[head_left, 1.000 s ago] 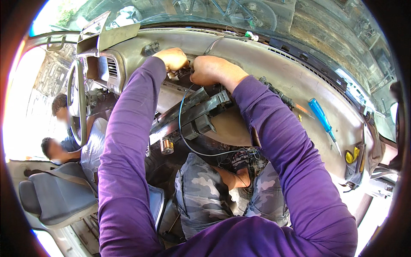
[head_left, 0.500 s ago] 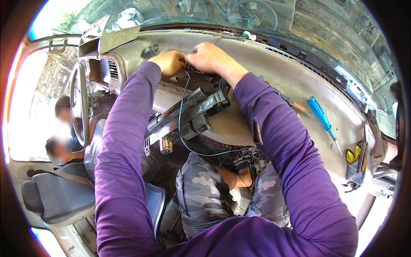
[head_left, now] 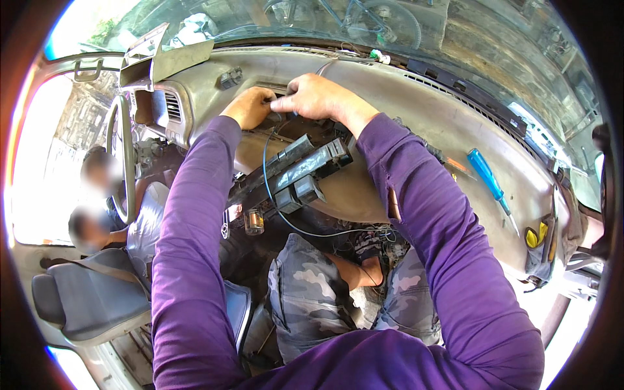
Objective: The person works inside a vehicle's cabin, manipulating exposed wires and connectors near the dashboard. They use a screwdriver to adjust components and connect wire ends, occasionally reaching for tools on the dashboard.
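Note:
My left hand point(head_left: 250, 108) and my right hand point(head_left: 316, 97) meet over an opening in the beige dashboard point(head_left: 383, 88). The left fingers are curled closed. My right thumb and forefinger pinch close against them; what either hand grips is hidden. A thin pale-blue wire point(head_left: 268, 182) runs up toward the fingers, its upper end lost beneath them. Downward it loops across a long black plastic housing with boxy modules point(head_left: 305, 166) and trails to a tangle of wires point(head_left: 388, 233) near my foot. A small metallic cylinder point(head_left: 254, 221) hangs below the housing.
A blue-handled screwdriver point(head_left: 487, 175) lies on the dashboard at right, near a yellow-and-black tool point(head_left: 536, 235). At left are a steering wheel point(head_left: 121, 159), a grey seat point(head_left: 91, 292) and two people. A detached panel point(head_left: 181, 62) stands at far left.
Both hands have shifted slightly left and down, the right fingers now pressed closer to the left hand. The wire's upper stretch has swung left. The person at left has shifted.

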